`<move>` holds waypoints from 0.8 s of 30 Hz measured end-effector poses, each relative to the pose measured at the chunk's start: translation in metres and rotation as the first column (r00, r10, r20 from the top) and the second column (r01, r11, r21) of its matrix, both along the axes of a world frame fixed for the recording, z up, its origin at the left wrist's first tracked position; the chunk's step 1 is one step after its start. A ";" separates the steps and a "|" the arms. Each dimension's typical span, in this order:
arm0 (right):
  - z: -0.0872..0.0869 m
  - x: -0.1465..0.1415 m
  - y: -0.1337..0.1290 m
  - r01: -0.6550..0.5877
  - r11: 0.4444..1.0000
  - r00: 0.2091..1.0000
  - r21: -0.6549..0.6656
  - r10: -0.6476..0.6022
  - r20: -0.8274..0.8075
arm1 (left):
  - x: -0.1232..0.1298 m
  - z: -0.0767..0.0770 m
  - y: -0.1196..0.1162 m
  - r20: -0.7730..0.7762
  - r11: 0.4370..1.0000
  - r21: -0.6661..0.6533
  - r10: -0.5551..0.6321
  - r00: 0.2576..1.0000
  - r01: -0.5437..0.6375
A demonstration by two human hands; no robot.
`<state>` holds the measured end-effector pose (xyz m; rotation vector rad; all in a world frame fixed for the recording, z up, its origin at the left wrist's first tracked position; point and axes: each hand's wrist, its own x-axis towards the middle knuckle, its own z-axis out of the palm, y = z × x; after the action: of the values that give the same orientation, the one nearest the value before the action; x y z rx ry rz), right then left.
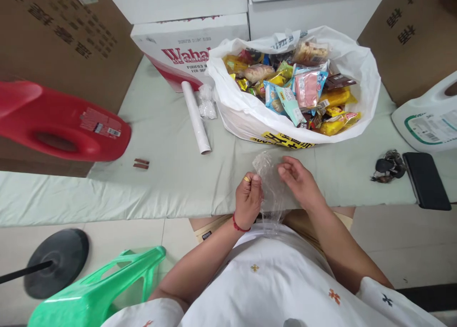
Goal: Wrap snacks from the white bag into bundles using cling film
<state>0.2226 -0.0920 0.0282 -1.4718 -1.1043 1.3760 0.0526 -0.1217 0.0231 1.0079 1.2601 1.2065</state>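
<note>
My left hand (248, 201), with a ring and a red wrist cord, is closed around a crumpled clear plastic bag (263, 162). The bag's thin film bunches above the fist and hangs down below it toward my lap. To the right of the bag, my right hand (300, 182) has its fingers apart and slightly curled, with nothing visible in them. Just beyond both hands stands a large white carrier bag (226, 110), its mouth wide and full of wrapped snacks (309, 89) in yellow, blue, pink and brown packaging.
A white roll (196, 117) and a knotted clear bundle (207, 101) lie left of the carrier bag. A red jug (89, 127) and small brown strips (141, 163) are farther left. At right are keys (388, 166), a phone (426, 180) and a white jug (428, 120). Boxes (193, 46) line the back.
</note>
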 end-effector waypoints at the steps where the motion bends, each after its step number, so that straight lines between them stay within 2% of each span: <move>1: -0.001 -0.003 0.007 0.008 0.999 1.000 -0.049 -0.010 -0.026 | 0.000 0.000 -0.003 0.003 1.000 0.017 -0.025 1.000 0.025; 3: -0.003 -0.010 0.019 0.028 0.992 0.997 -0.119 -0.037 -0.068 | 0.000 0.000 -0.008 0.040 0.997 0.044 -0.060 0.997 0.058; 5: -0.003 -0.014 0.025 0.055 0.990 0.994 -0.132 -0.067 -0.088 | -0.001 -0.001 -0.011 0.098 0.997 0.049 -0.062 0.993 0.057; 7: -0.002 -0.017 0.026 0.057 0.992 0.991 -0.113 -0.070 -0.117 | -0.002 -0.002 -0.012 0.143 0.999 0.031 -0.044 0.989 0.040; 11: -0.001 -0.023 0.022 -0.017 0.998 0.984 -0.059 0.006 -0.178 | 0.000 -0.003 -0.012 0.181 1.000 -0.014 -0.018 0.983 0.021; 14: -0.005 -0.025 0.022 0.097 0.994 0.986 0.042 -0.090 -0.139 | -0.002 -0.005 -0.010 0.188 0.999 -0.023 0.028 0.982 -0.024; 16: -0.009 -0.023 0.022 0.206 0.967 0.978 0.147 -0.200 -0.058 | -0.007 -0.006 -0.008 0.157 0.993 -0.055 0.108 0.982 -0.101; 18: -0.009 -0.019 0.022 0.248 0.935 0.967 0.253 -0.257 0.001 | -0.018 -0.006 -0.006 0.059 0.984 -0.082 0.160 0.985 -0.155; 21: -0.004 -0.014 0.021 0.177 0.921 0.983 0.346 -0.183 -0.016 | -0.035 -0.004 0.001 -0.137 0.987 -0.053 0.141 0.981 -0.149; 24: 0.005 -0.014 0.020 0.057 0.926 0.998 0.374 -0.062 0.002 | -0.046 0.003 0.019 -0.172 0.988 0.003 0.155 0.973 -0.157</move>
<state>0.2091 -0.0719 0.0332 -1.2252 -1.2415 1.0428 0.0062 -0.1028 0.0260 1.0380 1.5030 1.2511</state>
